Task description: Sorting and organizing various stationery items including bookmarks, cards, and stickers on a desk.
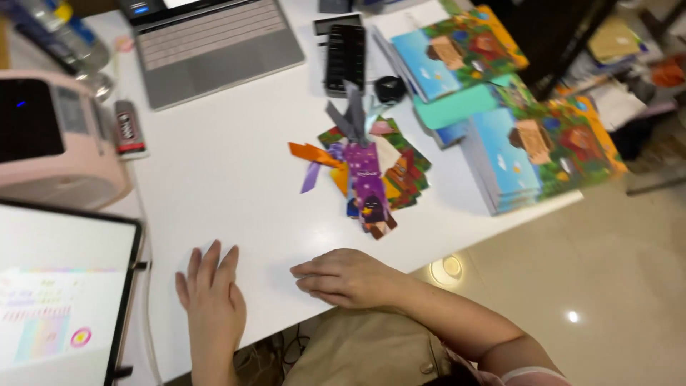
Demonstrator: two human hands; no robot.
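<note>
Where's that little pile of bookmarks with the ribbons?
In the head view, the bookmark pile lies mid-table on the white table, beyond the right hand, just left of the stacks of colourful books and below the black calculator.

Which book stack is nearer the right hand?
The front stack at the table's right edge is nearer the right hand; the other stack lies farther back.

a white table (236, 186) carries a laptop (214, 43), bookmarks (371, 179), book stacks (536, 150) and a tablet (57, 286).
</note>
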